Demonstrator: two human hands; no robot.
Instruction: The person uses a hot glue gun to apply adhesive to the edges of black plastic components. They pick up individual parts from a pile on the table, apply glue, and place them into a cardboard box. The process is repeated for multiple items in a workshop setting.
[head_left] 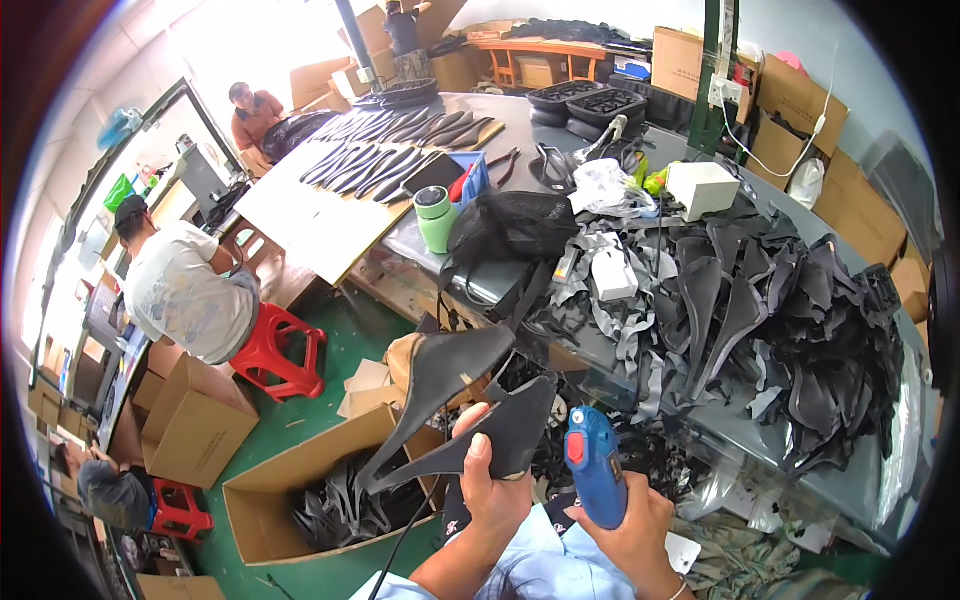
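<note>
The left hand (492, 480) is clamped on two black saddle shells (470, 400), thumb pressed on top and fingers curled beneath the wide rear ends. The shells are matte black, thin and moulded, each broad at the back and tapering to a long narrow nose; the noses slope down and away, out over the open cardboard box (300, 480) on the green floor. One shell lies above the other, its smooth curved face catching a dull sheen. Just beside them, the right hand (635, 525) is wrapped tight around a blue glue gun (596, 475) with a red switch, its body standing upright and its tip hidden. Inside the cardboard box lie more dark, curved pieces in a jumble. Beyond the box, across the grey worktable (850, 480), a big heap of black cut covers (790, 330) spreads, with a green cup (435, 217) farther back. On the far side of the box from the table, a person in a pale shirt (185, 290) sits on a red stool (280, 350).
</note>
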